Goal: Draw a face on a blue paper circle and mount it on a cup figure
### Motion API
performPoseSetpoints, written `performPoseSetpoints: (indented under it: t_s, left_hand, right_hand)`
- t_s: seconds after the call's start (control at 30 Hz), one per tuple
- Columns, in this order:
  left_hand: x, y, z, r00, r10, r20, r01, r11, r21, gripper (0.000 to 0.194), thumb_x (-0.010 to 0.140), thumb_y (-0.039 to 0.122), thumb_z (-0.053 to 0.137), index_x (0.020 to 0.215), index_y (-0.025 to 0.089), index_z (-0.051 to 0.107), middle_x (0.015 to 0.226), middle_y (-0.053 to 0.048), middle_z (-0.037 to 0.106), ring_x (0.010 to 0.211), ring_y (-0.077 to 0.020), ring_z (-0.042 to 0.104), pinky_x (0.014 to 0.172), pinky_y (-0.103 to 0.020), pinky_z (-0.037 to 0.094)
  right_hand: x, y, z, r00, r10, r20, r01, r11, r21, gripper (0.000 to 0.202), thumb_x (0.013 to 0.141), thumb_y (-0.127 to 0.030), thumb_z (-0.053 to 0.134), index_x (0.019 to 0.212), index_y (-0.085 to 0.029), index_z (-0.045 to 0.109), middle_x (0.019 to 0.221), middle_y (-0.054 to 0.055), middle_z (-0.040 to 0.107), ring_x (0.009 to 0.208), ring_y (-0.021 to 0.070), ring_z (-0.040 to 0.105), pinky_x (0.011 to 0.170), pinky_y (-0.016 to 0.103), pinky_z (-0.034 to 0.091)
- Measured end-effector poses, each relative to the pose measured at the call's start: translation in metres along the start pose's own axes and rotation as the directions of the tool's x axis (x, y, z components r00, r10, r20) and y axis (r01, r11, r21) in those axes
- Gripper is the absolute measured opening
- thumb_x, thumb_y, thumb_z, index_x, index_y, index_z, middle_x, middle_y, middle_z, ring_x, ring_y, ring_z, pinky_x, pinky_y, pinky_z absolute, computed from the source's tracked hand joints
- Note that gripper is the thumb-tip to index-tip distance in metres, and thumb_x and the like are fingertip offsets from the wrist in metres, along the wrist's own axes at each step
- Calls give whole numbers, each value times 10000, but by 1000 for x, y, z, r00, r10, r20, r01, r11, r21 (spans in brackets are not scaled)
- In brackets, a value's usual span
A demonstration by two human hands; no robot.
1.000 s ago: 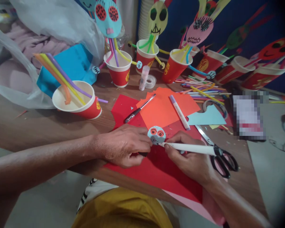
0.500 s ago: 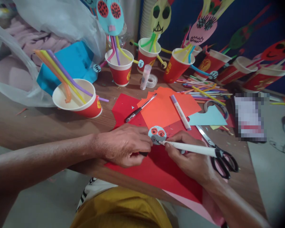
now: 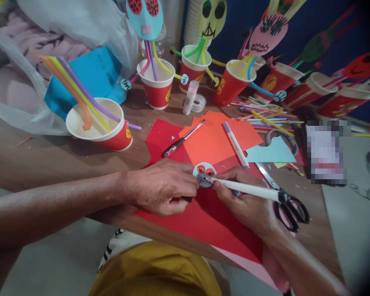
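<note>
At the lower centre of the frame, the person wears a mustard-yellow garment (image 3: 157,273) with soft, rounded folds; which kind of garment, it is not possible to tell. On its left side there is a white cloth (image 3: 119,248) with black, stripe-like markings. The left hand (image 3: 163,187) and the right hand (image 3: 245,201) are bare, and both forearms (image 3: 80,197) are also uncovered. Around the left wrist (image 3: 128,187), the skin shows fine creases.

Forward-down head view over hands (image 3: 164,187)
</note>
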State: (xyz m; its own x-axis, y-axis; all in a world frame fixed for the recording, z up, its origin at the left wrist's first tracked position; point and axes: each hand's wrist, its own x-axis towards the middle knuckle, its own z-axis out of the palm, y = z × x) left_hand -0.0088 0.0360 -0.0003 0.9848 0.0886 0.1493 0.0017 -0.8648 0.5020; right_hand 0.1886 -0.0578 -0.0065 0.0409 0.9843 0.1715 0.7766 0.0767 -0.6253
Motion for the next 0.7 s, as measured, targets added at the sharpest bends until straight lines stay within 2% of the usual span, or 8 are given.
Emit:
performPoseSetpoints:
  t_s: [0.47,0.7]
  left_hand:
    - [1,0,0,1000,8,-23,-8,1000,-22,115,700,84,497,652,188,508,755,-34,638,765,-177,524,675,-277,425]
    - [1,0,0,1000,-1,-8,1,1000,-18,103,707,93,492,672,186,519,794,-36,645,794,-178,526,692,-277,424]
  right_hand:
    - [-1,1,1,998,32,56,-32,999,0,150,806,-325,573,739,-191,584,574,-21,631,449,99,525,437,205,395]
    - [0,0,1,997,41,64,-43,999,20,154,803,-332,580,746,-189,585,592,-16,644,487,109,564,457,204,414]
